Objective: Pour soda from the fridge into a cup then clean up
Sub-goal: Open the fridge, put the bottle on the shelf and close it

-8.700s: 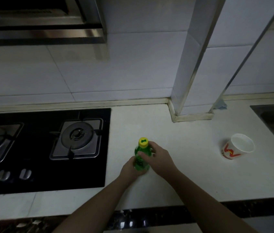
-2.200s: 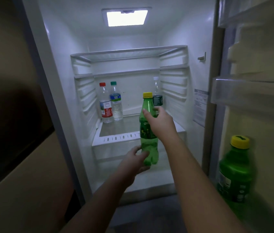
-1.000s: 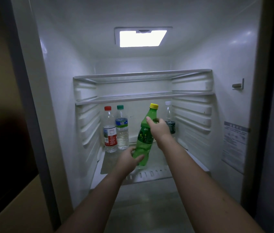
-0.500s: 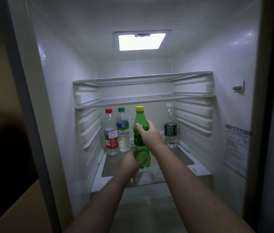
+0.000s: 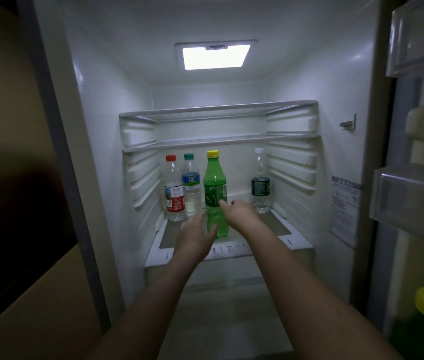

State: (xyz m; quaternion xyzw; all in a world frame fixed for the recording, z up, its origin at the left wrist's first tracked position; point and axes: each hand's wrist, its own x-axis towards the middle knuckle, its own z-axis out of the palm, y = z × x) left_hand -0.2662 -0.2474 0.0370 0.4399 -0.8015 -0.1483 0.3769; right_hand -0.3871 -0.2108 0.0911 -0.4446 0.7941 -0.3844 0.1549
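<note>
Half a second ago you gripped the soda (image 5: 215,193); now it stands free and upright on the fridge shelf (image 5: 278,227), so the put-back looks done and the door is likely next.

Left to right:
- Red-cap bottle (image 5: 174,193), clear.
- Green-cap bottle (image 5: 191,188), clear.
- Left hand (image 5: 195,235), open, beside the soda's base.
- Soda, capped, green liquid low.
- Right hand (image 5: 239,213), open, fingertip at the label.
- White-cap bottle (image 5: 260,183).

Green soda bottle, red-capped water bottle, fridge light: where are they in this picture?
Green soda bottle (image 5: 215,193): head view, on its label.
Red-capped water bottle (image 5: 175,197): head view, on its label.
Fridge light (image 5: 215,57): head view, middle of the lit panel.
</note>
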